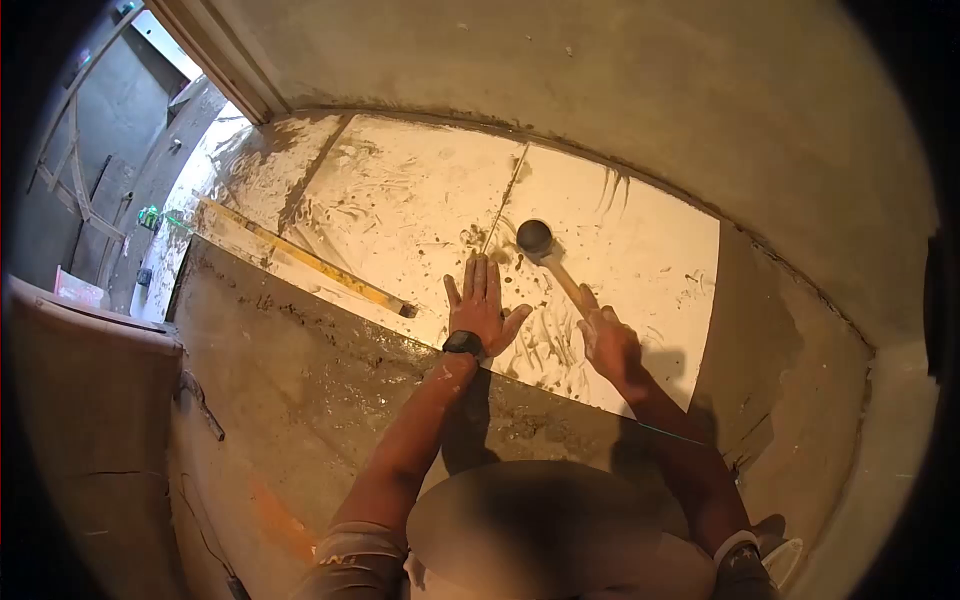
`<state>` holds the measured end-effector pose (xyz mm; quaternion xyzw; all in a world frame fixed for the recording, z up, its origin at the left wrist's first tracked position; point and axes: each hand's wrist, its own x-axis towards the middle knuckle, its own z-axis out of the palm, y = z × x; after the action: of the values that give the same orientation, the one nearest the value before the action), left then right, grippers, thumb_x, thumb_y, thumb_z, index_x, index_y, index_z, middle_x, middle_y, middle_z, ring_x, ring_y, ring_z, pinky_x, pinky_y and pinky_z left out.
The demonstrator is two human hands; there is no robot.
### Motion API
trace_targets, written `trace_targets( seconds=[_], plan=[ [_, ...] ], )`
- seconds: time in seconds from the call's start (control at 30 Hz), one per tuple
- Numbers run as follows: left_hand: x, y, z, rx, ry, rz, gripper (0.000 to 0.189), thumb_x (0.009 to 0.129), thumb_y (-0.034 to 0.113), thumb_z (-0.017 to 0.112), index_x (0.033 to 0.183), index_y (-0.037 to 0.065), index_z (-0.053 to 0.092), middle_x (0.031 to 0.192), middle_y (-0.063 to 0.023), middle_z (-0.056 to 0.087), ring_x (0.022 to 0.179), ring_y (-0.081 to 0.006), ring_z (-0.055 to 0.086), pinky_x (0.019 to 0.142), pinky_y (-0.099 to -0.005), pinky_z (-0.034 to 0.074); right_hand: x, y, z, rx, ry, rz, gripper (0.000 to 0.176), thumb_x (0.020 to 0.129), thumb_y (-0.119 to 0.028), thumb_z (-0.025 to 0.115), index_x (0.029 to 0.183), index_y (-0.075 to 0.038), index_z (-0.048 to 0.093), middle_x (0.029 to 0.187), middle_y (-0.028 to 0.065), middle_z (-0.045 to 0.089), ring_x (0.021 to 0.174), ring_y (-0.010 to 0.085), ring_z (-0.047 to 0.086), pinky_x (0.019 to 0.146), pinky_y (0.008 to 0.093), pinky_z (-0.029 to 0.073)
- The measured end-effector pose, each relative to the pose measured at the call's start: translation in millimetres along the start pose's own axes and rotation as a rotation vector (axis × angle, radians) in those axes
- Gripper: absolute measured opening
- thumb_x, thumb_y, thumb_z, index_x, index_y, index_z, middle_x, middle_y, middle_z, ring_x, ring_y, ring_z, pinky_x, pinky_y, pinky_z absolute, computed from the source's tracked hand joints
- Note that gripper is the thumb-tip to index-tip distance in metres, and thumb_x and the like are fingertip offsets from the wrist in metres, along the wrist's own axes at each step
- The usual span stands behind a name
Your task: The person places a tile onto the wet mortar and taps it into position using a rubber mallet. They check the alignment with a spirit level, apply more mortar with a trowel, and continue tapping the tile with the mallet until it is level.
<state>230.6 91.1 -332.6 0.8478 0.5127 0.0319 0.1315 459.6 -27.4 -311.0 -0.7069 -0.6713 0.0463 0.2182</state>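
My left hand (480, 308) lies flat on a pale floor tile (400, 190), fingers spread, a dark watch on the wrist. My right hand (610, 345) is wrapped round the light handle of a mallet (562, 275). The mallet's dark round head (534, 237) is at the tile surface, just right of the joint between two tiles and beyond my left fingertips. Whether the head touches the tile I cannot tell. Grey smears and crumbs of mortar mark the second tile (640, 230) as well.
A yellow level (320, 265) lies on the tiles at the left. Wet mortar (330, 350) borders the near tile edge. A green string spool (149, 217) is near the doorway. A plastered wall (620, 70) runs along the far side. A bar-like tool (203, 405) is at the lower left.
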Motion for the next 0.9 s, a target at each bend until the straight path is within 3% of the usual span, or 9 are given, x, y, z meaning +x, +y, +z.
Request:
trace_targets(
  seconds=[0.03,0.2,0.3,0.4,0.47,0.6,0.7,0.87,0.9],
  plan=[
    [-0.9,0.1,1.0,0.000,0.000,0.000,0.109,0.093,0.078,0.035,0.161,-0.003,0.011,0.170,-0.0233,0.008,0.159,-0.0339,-0.001,0.123,-0.0625,-0.004,-1.8,1.1,4.7,-0.075,-0.010,-0.017,0.063,0.096,-0.019,0.067,0.154,-0.011,0.043,0.094,0.0153,0.062,0.070,0.0360,0.064,0.061,0.0444,0.053],
    [-0.7,-0.4,-0.5,-0.028,0.010,0.005,0.109,0.093,0.078,0.035,0.162,-0.002,0.011,0.170,-0.0227,0.008,0.159,-0.0336,0.000,0.123,-0.0620,-0.004,0.6,3.7,6.2,-0.059,-0.104,0.045,0.063,0.097,-0.019,0.066,0.155,-0.013,0.042,0.094,0.0169,0.062,0.074,0.0367,0.066,0.065,0.0462,0.054],
    [-0.4,0.1,-0.6,-0.012,0.005,-0.003,0.109,0.093,0.079,0.034,0.162,-0.002,0.010,0.170,-0.0225,0.008,0.159,-0.0334,0.000,0.123,-0.0618,-0.005,0.5,1.9,-1.9,-0.049,-0.166,0.102,0.061,0.098,-0.020,0.065,0.154,-0.013,0.042,0.094,0.0191,0.063,0.077,0.0381,0.067,0.067,0.0470,0.055],
    [-0.9,-1.6,0.4,-0.012,0.007,0.005,0.110,0.092,0.079,0.034,0.162,-0.002,0.010,0.170,-0.0222,0.008,0.159,-0.0330,-0.001,0.123,-0.0617,-0.005,-5.6,-2.1,-13.2,0.140,-0.017,0.033,0.056,0.099,-0.020,0.064,0.151,-0.011,0.046,0.093,0.0203,0.064,0.079,0.0403,0.067,0.067,0.0475,0.055],
    [-0.2,-1.1,1.0,-0.010,0.001,-0.001,0.110,0.092,0.080,0.034,0.162,-0.002,0.009,0.170,-0.0220,0.007,0.159,-0.0329,-0.001,0.123,-0.0616,-0.005,-9.3,-6.7,-18.6,0.173,0.105,-0.021,0.044,0.096,-0.020,0.067,0.135,-0.006,0.056,0.092,0.0198,0.063,0.082,0.0411,0.067,0.071,0.0490,0.056],
    [-0.8,-2.6,2.4,-0.015,0.014,0.010,0.111,0.092,0.081,0.033,0.162,-0.002,0.008,0.170,-0.0215,0.006,0.159,-0.0324,-0.002,0.124,-0.0613,-0.006,-26.3,4.5,-13.6,0.000,-0.093,0.007,0.036,0.094,-0.021,0.068,0.127,-0.007,0.062,0.086,0.0175,0.061,0.074,0.0384,0.067,0.061,0.0467,0.055],
    [-1.1,-1.0,1.9,0.016,0.006,-0.013,0.106,0.093,0.077,0.036,0.163,0.002,0.007,0.171,-0.0180,0.006,0.159,-0.0302,-0.002,0.124,-0.0609,-0.006,-28.0,11.9,-4.4,-0.017,-0.085,-0.033,0.036,0.094,-0.022,0.069,0.126,-0.009,0.062,0.086,0.0174,0.062,0.074,0.0374,0.067,0.060,0.0457,0.055],
    [-1.2,-0.4,-1.5,0.006,-0.012,-0.016,0.106,0.093,0.077,0.037,0.163,0.003,0.007,0.171,-0.0180,0.005,0.159,-0.0303,-0.002,0.124,-0.0607,-0.006,-21.3,12.0,-9.7,0.069,-0.125,0.022,0.038,0.093,-0.024,0.070,0.126,-0.006,0.063,0.096,0.0189,0.067,0.080,0.0401,0.068,0.067,0.0468,0.057],
    [-1.9,-0.1,-1.6,0.000,-0.028,-0.022,0.106,0.093,0.077,0.038,0.163,0.002,0.007,0.171,-0.0181,0.005,0.159,-0.0304,-0.003,0.124,-0.0604,-0.007,-20.6,16.2,-6.2,0.215,-0.048,0.014,0.039,0.094,-0.024,0.070,0.127,-0.005,0.063,0.100,0.0199,0.068,0.083,0.0397,0.069,0.072,0.0455,0.056]
  ],
)
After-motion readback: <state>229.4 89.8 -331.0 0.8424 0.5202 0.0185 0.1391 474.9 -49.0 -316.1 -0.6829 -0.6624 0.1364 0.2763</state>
